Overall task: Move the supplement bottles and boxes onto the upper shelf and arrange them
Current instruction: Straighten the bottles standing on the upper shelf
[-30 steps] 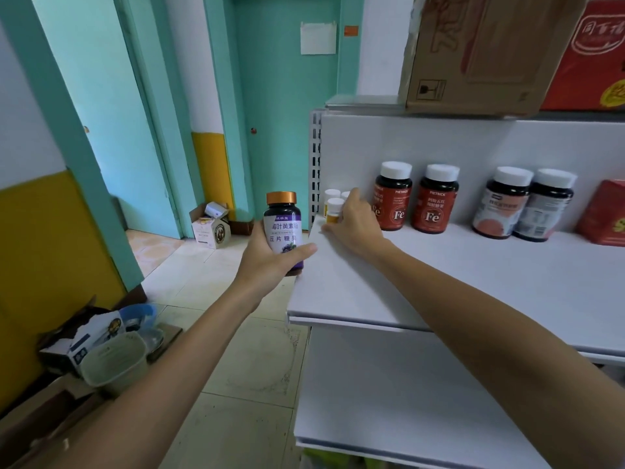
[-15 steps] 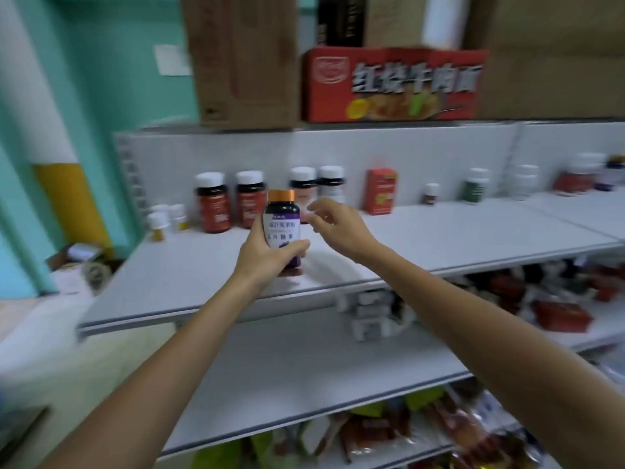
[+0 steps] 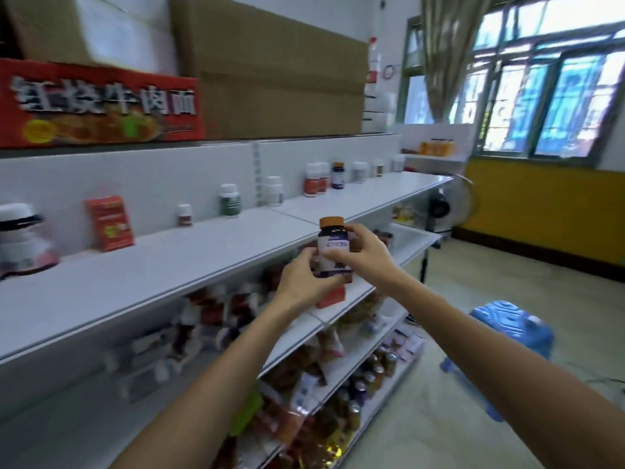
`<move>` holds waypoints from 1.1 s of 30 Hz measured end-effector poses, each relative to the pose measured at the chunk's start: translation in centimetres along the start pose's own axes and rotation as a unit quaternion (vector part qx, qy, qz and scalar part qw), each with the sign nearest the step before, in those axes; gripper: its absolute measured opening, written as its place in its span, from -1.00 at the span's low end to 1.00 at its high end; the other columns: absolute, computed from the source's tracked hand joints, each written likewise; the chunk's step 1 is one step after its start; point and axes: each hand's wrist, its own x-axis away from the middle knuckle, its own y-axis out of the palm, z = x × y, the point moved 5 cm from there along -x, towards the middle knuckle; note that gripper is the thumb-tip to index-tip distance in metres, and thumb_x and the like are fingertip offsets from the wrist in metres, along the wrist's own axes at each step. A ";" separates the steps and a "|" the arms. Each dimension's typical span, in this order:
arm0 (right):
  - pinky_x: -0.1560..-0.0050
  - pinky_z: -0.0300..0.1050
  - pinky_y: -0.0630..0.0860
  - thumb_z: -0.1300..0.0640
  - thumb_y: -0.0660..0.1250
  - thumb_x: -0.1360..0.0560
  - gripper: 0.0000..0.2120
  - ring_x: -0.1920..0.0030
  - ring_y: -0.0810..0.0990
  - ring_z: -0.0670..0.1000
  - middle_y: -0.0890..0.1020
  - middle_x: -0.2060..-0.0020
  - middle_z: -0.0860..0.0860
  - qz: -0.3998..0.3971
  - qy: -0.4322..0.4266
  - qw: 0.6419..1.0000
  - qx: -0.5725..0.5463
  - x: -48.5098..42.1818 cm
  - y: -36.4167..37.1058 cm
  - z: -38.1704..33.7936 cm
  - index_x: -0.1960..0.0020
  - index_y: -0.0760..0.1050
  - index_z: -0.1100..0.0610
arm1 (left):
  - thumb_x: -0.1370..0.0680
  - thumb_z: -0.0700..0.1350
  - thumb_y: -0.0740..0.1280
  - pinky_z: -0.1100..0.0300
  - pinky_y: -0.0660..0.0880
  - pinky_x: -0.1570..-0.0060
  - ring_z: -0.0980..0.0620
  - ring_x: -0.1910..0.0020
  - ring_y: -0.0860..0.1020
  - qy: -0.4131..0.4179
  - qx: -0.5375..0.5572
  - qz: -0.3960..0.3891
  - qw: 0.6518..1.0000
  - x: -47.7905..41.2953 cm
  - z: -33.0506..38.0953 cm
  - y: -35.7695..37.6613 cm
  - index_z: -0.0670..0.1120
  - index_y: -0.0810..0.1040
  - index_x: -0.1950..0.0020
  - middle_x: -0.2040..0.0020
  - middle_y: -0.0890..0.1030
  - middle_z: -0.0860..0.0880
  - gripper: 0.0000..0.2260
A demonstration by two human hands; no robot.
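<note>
while the person faces the white shelving, head view: both hands meet just in front of the upper shelf's [image 3: 162, 282] front edge. left hand [image 3: 301, 282] curls round the lower part of a dark supplement bottle [image 3: 333, 247], orange cap, white-and-purple label. right hand [image 3: 368, 255] grips the same bottle from the right side, thumb across the label. bottle upright, held in the air, not resting on the shelf. along the shelf's back wall: a red box [image 3: 110, 223], a small white bottle [image 3: 185, 215], a green-labelled bottle [image 3: 230, 205], more bottles further right, blurred. red carton [image 3: 98, 103] and brown cardboard boxes [image 3: 277, 79] on the top. lower shelves hold packets, too blurred to read. blue stool [image 3: 510, 330] on the floor to the right.
</note>
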 end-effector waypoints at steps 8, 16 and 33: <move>0.07 -0.09 0.59 0.13 0.47 -0.40 -0.27 0.14 0.60 -0.06 0.58 0.13 0.00 0.171 0.040 0.984 -0.015 -1.0 -13.5 9.6 -0.46 0.18 -0.05 | -0.47 -0.08 0.40 0.26 0.48 0.16 0.07 0.06 0.56 0.044 -0.083 -0.050 0.994 -6.8 0.5 9.6 -0.10 0.53 -0.13 -0.02 0.60 -0.04 -0.74; 0.17 -0.19 0.62 0.15 0.48 -0.39 -0.42 0.08 0.59 -0.02 0.54 0.00 0.06 0.172 0.022 0.984 0.039 -10.3 -22.5 16.0 -0.30 0.28 -0.04 | -0.47 -0.04 0.40 0.33 0.45 0.19 0.09 0.12 0.57 0.102 -0.147 -0.090 0.980 -20.1 1.2 16.3 -0.08 0.50 -0.13 0.04 0.61 0.00 -0.73; 0.11 -0.17 0.55 0.07 0.43 -0.44 -0.43 0.16 0.53 -0.13 0.51 0.04 -0.02 0.090 -0.036 0.994 0.043 -41.7 -27.5 24.5 -0.34 0.23 -0.02 | -0.52 -0.10 0.32 0.42 0.37 0.20 0.16 0.07 0.54 0.063 -0.235 0.010 0.970 -45.9 -1.1 20.4 0.01 0.59 0.00 0.01 0.61 0.06 -0.90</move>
